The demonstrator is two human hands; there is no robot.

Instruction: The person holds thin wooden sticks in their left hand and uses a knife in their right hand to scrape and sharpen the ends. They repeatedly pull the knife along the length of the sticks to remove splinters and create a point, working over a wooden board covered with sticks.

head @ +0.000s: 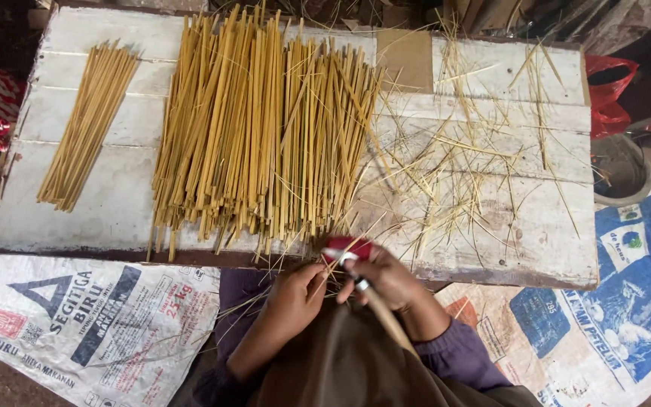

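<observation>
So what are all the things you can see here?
big stick pile: too many to count, yellow, middle of the board
small stick bundle: one, yellow, left on the board
shavings: many thin strands, pale yellow, right on the board
board: one, worn white, in front of the person
cardboard: one piece, brown, far edge of the board
sacks: two, printed white and blue, on the floor left and right
bag: one, red, far right
bowl: one, grey, right of the board
knife: one, pale handle, red near the blade, in the right hand
left hand: holds a thin strip
right hand: grips the knife
</observation>
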